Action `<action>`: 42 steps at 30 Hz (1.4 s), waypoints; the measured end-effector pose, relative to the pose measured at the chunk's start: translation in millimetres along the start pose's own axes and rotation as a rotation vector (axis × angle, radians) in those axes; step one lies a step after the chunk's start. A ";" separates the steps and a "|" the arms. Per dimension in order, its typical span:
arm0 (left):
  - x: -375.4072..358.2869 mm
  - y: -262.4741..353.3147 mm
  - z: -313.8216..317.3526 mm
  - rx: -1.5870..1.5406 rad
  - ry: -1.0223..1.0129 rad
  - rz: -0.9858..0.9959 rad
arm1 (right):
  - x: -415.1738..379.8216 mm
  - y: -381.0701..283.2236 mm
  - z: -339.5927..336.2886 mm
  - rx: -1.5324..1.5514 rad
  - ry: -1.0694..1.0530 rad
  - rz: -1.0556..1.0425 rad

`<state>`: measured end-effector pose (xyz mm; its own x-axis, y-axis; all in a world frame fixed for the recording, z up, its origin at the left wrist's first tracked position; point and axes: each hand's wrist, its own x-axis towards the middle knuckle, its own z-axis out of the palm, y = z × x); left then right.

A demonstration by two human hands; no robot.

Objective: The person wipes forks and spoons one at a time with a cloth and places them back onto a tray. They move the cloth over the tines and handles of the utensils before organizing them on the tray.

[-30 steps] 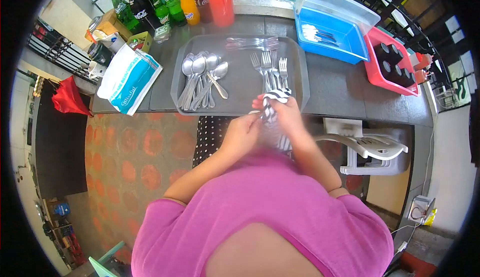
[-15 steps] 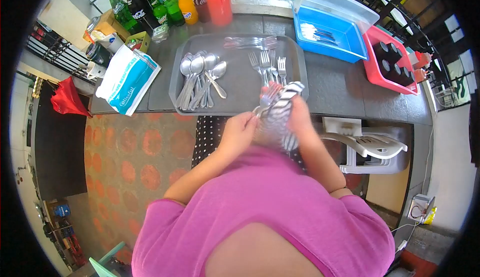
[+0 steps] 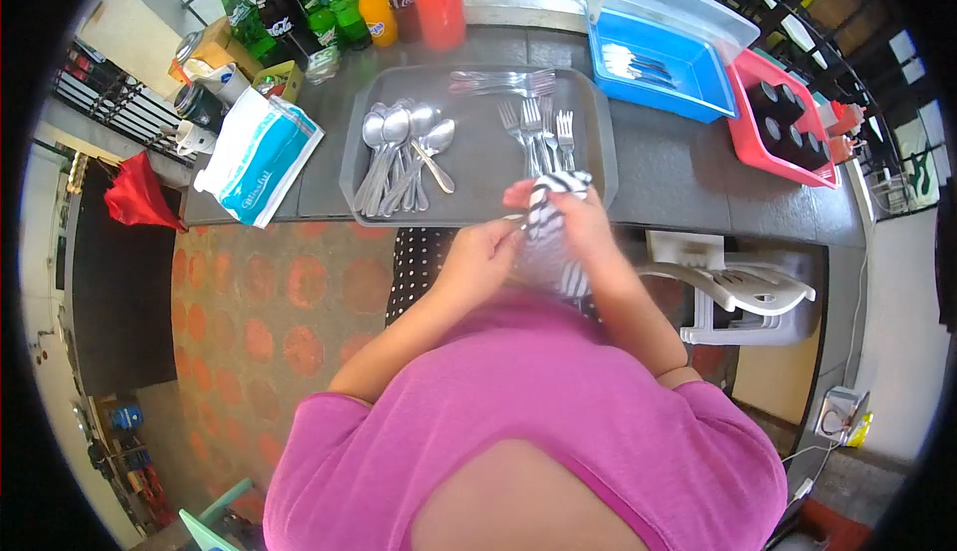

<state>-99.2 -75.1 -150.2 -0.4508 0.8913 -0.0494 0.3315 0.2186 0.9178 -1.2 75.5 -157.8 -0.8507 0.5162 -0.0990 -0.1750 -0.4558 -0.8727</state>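
My right hand (image 3: 588, 230) is wrapped round a black-and-white striped cloth (image 3: 544, 214) at the tray's front edge. Close by on the left, my left hand (image 3: 485, 254) pinches the end of a piece of cutlery that runs into the cloth; its head is covered. On the grey tray (image 3: 478, 207), a pile of spoons (image 3: 397, 142) lies at the left. Several forks (image 3: 538, 133) point away from me at the right, partly behind the cloth. More forks (image 3: 503, 83) lie sideways along the tray's far edge.
Left of the tray lies a white-and-blue packet (image 3: 261, 162). Bottles (image 3: 344, 13) and a red cylinder (image 3: 437, 3) stand behind. A blue box (image 3: 663, 73) with a clear lid and a pink basket (image 3: 743, 137) are at the right. A white plastic chair (image 3: 738, 292) sits below the counter.
The cloth and my right hand have shifted slightly left and closed round the cutlery. The fork head that showed at the cloth is now covered.
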 end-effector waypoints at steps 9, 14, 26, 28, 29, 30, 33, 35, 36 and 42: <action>-11.1 -34.2 -16.5 -0.541 0.058 -0.336 | 6.0 -25.0 -66.2 0.196 0.178 -0.011; 12.5 -31.4 0.0 -0.745 0.091 -0.245 | 2.9 27.3 -13.3 0.221 -0.152 0.101; 10.2 7.0 -21.9 0.452 0.314 0.270 | -6.6 9.2 12.2 -0.159 0.012 0.037; 17.8 5.0 -26.0 0.271 0.413 0.282 | -6.9 4.5 15.3 -0.193 -0.019 0.027; 19.5 6.5 -28.1 0.208 0.390 0.255 | -12.2 2.4 20.8 -0.085 -0.036 0.135; 24.1 5.5 -25.1 0.209 0.390 0.250 | -14.0 4.2 25.2 -0.082 -0.037 0.139; 32.5 2.3 -11.6 -0.431 0.040 0.167 | -12.6 8.6 31.7 -0.226 -0.220 0.223; 34.0 2.4 -7.9 -0.503 0.015 0.077 | -15.5 6.6 34.2 -0.136 -0.184 0.277; 34.2 6.2 -7.2 -0.526 0.035 0.071 | -17.4 2.0 38.4 -0.043 -0.146 0.331; 39.1 12.7 -15.7 -0.580 0.190 0.047 | -15.9 0.6 41.7 -0.079 -0.250 0.331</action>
<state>-125.6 -43.7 -134.3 -0.6046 0.7963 0.0186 -0.1261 -0.1188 0.9849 -8.5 36.8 -136.8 -0.9505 0.1546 -0.2696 0.1583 -0.5055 -0.8482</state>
